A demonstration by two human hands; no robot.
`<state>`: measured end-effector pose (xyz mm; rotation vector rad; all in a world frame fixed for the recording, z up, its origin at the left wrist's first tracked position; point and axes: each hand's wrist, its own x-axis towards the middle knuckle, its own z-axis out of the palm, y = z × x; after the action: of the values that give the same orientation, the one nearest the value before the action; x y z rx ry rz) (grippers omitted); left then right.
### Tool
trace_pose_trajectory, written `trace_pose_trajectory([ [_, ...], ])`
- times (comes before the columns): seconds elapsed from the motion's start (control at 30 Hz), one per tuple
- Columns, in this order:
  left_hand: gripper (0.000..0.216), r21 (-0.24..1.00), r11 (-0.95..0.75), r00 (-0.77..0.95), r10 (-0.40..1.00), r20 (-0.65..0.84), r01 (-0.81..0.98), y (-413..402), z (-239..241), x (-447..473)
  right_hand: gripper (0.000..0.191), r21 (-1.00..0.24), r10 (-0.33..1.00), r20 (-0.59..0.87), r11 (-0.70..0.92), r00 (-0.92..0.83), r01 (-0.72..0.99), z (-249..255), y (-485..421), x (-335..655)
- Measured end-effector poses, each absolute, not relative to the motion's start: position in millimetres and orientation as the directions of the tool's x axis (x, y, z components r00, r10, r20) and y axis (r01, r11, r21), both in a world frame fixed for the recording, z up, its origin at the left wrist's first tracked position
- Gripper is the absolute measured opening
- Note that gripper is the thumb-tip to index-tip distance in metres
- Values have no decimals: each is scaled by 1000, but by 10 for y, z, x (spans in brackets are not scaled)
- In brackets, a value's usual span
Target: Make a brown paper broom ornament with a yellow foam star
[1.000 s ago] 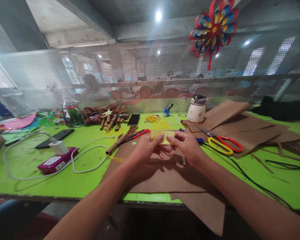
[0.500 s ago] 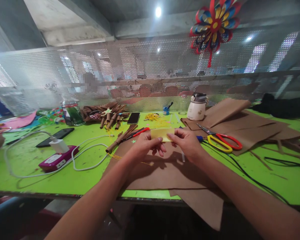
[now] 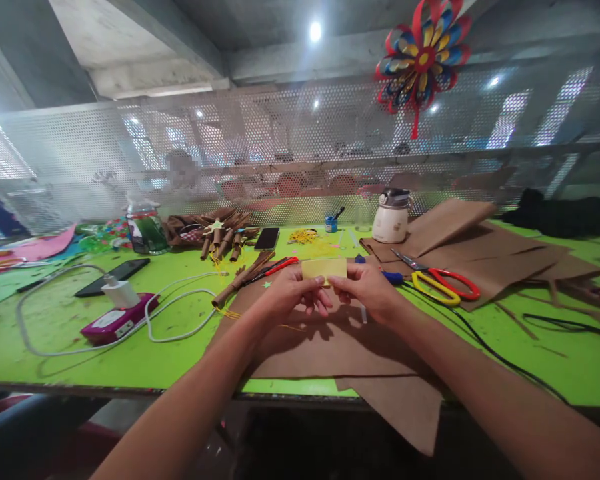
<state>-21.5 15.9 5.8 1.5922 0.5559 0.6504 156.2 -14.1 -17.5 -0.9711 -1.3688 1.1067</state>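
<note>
Between both hands I hold a small rectangle of yellow paper [image 3: 324,268] above a sheet of brown paper [image 3: 330,353]. My left hand [image 3: 293,292] pinches its left side, thumb in front and the lower fingers curled loosely beneath. At the right side, my right hand [image 3: 363,288] grips the paper with thumb and fingers. Just left of my hands lie red-handled scissors [image 3: 280,266] and a rolled brown paper stick [image 3: 230,288] with yellow string round it. A blue-handled tool [image 3: 393,277] with a black cord is right of my right hand.
Scissors with red and yellow handles [image 3: 437,281] lie beside stacked brown paper [image 3: 510,250] on the right. A white bottle [image 3: 391,217] stands behind. On the left are a purple power strip [image 3: 117,322] with a white cable, phones, and bundled brown rolls [image 3: 223,235].
My right thumb has shifted left and lower along the yellow paper, closer to my left thumb. A person's hand at the far left has gone out of view.
</note>
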Motion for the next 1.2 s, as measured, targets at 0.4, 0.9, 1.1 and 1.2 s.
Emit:
trace_pose_trajectory([
  [0.4,18,992,-81,571,812,122,-96,206,24,-202,34,-956,970,242,241,16,-169,-91,-130,1615],
  [0.9,13,985,68,738,671,71,-157,194,8,-244,16,-730,716,570,667,-404,152,122,-302,1777],
  [1.1,18,995,-32,746,660,93,-95,180,10,-217,8,-725,733,561,659,-385,200,81,-260,1795],
  [1.2,23,991,-127,746,655,120,-48,170,18,-199,8,-749,766,552,629,-330,208,56,-236,1780],
])
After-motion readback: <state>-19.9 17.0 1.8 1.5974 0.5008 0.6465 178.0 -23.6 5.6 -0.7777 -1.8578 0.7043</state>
